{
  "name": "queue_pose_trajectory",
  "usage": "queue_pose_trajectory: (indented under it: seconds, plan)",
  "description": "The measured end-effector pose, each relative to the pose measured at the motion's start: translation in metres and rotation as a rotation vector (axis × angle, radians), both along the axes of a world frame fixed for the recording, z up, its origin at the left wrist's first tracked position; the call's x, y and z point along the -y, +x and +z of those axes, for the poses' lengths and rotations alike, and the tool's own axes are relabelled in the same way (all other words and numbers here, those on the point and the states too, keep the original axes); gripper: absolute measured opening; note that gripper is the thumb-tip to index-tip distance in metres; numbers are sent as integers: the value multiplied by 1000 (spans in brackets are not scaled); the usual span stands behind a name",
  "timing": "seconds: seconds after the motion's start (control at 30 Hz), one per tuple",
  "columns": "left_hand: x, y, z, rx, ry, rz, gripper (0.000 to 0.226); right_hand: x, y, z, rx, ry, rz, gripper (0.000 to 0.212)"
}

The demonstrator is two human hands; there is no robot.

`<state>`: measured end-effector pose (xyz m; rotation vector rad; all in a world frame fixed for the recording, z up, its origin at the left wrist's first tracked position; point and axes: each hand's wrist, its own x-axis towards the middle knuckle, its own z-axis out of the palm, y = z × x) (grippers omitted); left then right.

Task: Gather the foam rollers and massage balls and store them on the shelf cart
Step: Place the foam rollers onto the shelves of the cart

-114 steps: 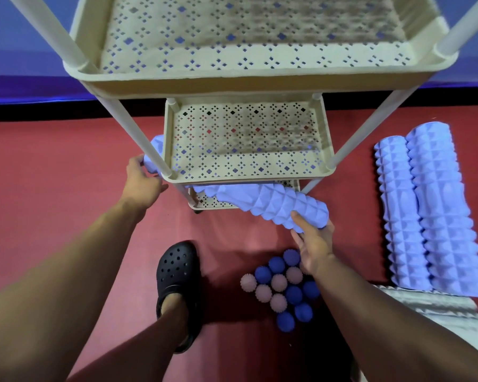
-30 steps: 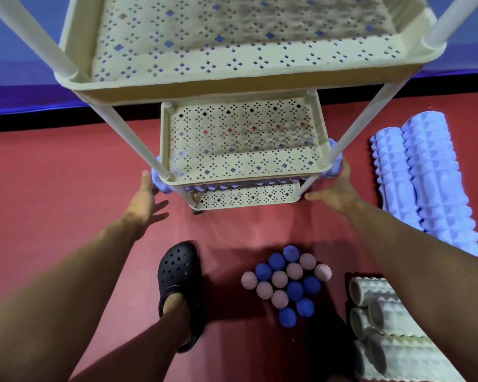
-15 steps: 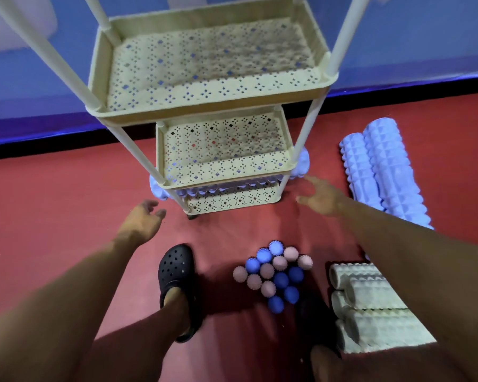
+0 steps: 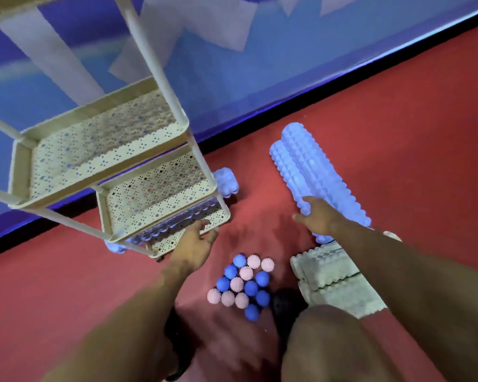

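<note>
The cream perforated shelf cart [image 4: 160, 199] stands at the left on the red floor. A lavender foam roller [image 4: 226, 180] lies across its bottom tier, both ends poking out. My left hand [image 4: 196, 241] hangs with relaxed fingers by the cart's bottom front corner and holds nothing. Two more lavender foam rollers [image 4: 320, 172] lie side by side on the floor to the right. My right hand [image 4: 316, 215] rests on the near end of the left one, fingers spread. Blue and pink spiky massage balls [image 4: 243, 285] cluster on the floor between my arms. Cream foam rollers [image 4: 331, 282] lie stacked beneath my right forearm.
A blue wall with a black baseboard [image 4: 342, 86] runs behind the cart and rollers. My knee [image 4: 326, 343] and a black shoe [image 4: 287, 303] sit at the bottom, close to the balls. Red floor [image 4: 425, 133] stretches to the right.
The view has swung right and down. My right hand moved from beside the cart to the lavender rollers on the floor. My left hand moved right, to the cart's front corner.
</note>
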<state>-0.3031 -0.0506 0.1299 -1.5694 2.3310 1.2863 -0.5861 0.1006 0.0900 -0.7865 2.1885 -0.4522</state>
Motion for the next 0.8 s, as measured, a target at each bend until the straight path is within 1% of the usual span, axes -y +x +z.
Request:
queue_pose_trajectory:
  seconds: [0.1,0.17,0.2,0.27,0.33,0.37,0.4,0.47,0.53,0.6,0.7,0.8]
  plan:
    - [-3,-47,-11,-4,9,-54,56,-8,-15,-28,63,25,-56,60]
    - [-7,-78,-23,-10,23,-79,54,-9,-23,-46,37,39,-58,54]
    - [-9,-92,-30,-10,34,-92,54,-9,-28,-54,-42,25,-67,53]
    - [-13,-117,-47,0,45,-123,53,-8,-39,-67,-262,-50,-141,56]
    - [-14,-137,-65,7,62,-136,52,-7,-55,-69,-434,-113,-204,67]
    - [-15,-144,-73,7,66,-138,52,-8,-66,-70,-455,-70,-214,76]
    - [-15,-151,-80,2,68,-135,53,-10,-78,-72,-429,20,-226,88]
    - [-17,-162,-90,-6,70,-119,52,-20,-98,-86,-280,215,-278,111]
    - [-18,-169,-97,-10,71,-104,50,-29,-109,-100,-160,268,-349,123]
    - [-17,-173,-104,-2,85,-113,50,-34,-110,-111,-134,290,-361,124]
    - [-16,-175,-109,2,101,-111,51,-35,-104,-123,-195,339,-312,120]
    - [-14,-172,-110,-4,105,-93,50,-36,-99,-125,-229,376,-298,124]
